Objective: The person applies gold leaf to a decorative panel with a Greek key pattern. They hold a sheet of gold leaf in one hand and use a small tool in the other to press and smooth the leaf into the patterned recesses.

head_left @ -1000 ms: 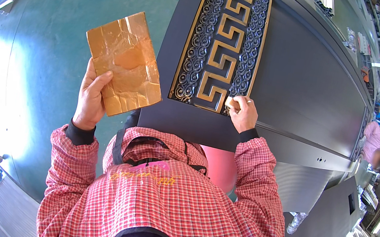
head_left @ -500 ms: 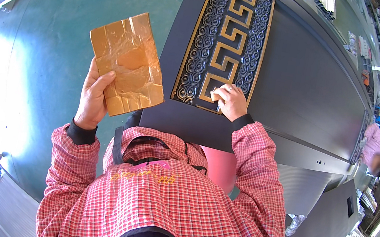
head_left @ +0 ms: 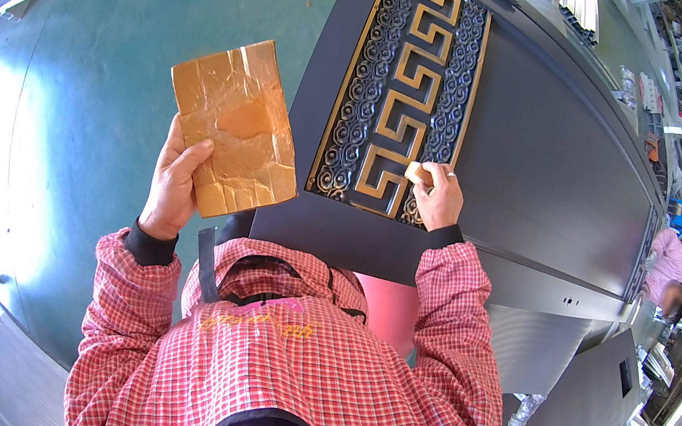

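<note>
Over carved panelling [head_left: 421, 73], the right hand [head_left: 440, 200] pinches a tan pad [head_left: 416, 172] (left hand [head_left: 174, 185] gripping a golden board [head_left: 240, 128]).

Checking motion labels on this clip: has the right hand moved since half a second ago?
Yes: the right hand has shifted rightward, judged against the gold key pattern.

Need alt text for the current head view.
Right hand holds a small pale pad at the near end of a gold key-pattern strip on a dark panel, while the left hand holds a creased gold-coloured slab. Another person in pink is at far right.
</note>
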The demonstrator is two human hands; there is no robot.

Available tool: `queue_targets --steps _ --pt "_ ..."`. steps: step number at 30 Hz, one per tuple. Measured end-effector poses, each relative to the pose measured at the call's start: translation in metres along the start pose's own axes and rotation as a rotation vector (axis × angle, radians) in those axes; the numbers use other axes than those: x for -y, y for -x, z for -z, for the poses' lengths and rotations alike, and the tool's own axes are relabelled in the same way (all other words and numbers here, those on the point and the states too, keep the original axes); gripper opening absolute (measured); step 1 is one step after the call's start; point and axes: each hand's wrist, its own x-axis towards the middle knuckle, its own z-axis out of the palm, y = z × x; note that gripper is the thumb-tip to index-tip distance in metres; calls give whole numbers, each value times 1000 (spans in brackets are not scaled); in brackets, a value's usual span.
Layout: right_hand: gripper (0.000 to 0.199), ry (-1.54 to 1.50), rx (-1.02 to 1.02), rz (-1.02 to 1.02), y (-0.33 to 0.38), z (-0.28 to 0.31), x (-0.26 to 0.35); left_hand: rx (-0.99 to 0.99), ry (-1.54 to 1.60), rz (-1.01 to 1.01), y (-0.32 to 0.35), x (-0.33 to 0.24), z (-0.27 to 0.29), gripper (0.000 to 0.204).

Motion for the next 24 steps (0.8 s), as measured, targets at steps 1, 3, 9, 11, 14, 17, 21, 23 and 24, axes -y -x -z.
queue_targets --steps 1,3,9,11,14,17,21,23,24 --pt "28 -45 -23 6 0 3 5 2 3 5 -1 0 1 51" --pt "29 -132 -75 19 -1 9 13 36 20 9 -4 1 -2 51" --pt "30 -545 -210 -152 -8 29 59 156 79 73 -28 -1 8 51" --pt "30 -635 -252 -182 -13 37 87 188 89 98 -41 -6 8 52" --pt "35 -642 -284 -152 -30 45 148 238 87 149 -56 -20 19 56" --pt "35 -623 -316 -87 -50 43 218 316 94 202 -74 -33 36 58" --pt "32 -422 -318 60 -76 25 289 423 62 216 -95 -50 65 57" --pt "33 -355 -307 90 -91 14 313 445 56 219 -107 -56 78 57" --pt "34 -336 -292 104 -95 7 320 461 52 223 -112 -61 83 58"
